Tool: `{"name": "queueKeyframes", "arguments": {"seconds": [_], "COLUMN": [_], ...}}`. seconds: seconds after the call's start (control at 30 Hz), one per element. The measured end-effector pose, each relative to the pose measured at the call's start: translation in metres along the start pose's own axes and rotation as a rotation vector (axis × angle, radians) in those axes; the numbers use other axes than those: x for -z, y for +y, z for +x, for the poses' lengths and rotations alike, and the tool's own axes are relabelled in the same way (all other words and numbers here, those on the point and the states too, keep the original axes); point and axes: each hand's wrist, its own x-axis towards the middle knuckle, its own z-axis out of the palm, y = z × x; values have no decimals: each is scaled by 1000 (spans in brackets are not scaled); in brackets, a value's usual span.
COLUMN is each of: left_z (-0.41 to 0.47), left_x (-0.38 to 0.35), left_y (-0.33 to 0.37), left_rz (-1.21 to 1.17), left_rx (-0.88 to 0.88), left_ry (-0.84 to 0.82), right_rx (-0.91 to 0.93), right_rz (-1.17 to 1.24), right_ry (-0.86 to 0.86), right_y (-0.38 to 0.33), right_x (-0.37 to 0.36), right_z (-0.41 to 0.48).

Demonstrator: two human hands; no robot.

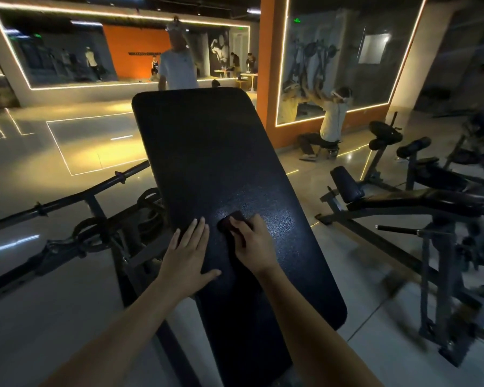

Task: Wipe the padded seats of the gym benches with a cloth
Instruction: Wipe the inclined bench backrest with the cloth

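Left hand (pixel 189 251): yours, laid flat with fingers straight on the near left part of the black padded bench (pixel 207 152), holding nothing. Right hand (pixel 253 241): yours, fingers curled over a dark cloth (pixel 231 220), pressing it to the pad just beside the left fingertips. Bench pad: long, textured, running away from you. Barbell (pixel 67 195): on a rack at left. Second bench (pixel 403 196): at right. Seated person (pixel 331 121): near the orange wall, facing a mirror.

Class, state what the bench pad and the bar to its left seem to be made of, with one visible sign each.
Bench pad: likely black vinyl or leatherette; pebbled grain, soft sheen. Bar: probably dark painted metal; thin, straight, dull highlights.
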Motion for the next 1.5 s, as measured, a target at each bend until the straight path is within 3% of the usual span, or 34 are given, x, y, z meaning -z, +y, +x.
{"name": "queueKeyframes", "arguments": {"seconds": [0.27, 0.6, 1.0, 1.27, 1.33, 1.43, 1.5], "left_z": [0, 5, 6, 4, 6, 7, 7], "left_x": [-3, -9, 14, 15, 14, 16, 15], "left_y": [1, -9, 6, 12, 12, 14, 15], "left_rz": [-59, 8, 9, -45, -60, -24, -16], "left_rx": [-36, -73, -20, -7, -2, 9, 13], "left_ry": [56, 94, 24, 29, 38, 11, -5], "right_rx": [-11, -385, -316, -660, -568, -135, 59], "right_rz": [-87, -92, -44, 110, 100, -7, -106], "right_ry": [33, 247, 167, 288, 260, 93, 32], "right_y": [-3, 47, 52, 51, 39, 13, 8], "right_x": [-3, 2, 21, 24, 21, 6, -5], "right_z": [22, 100, 7, -19, 4, 38, 50]}}
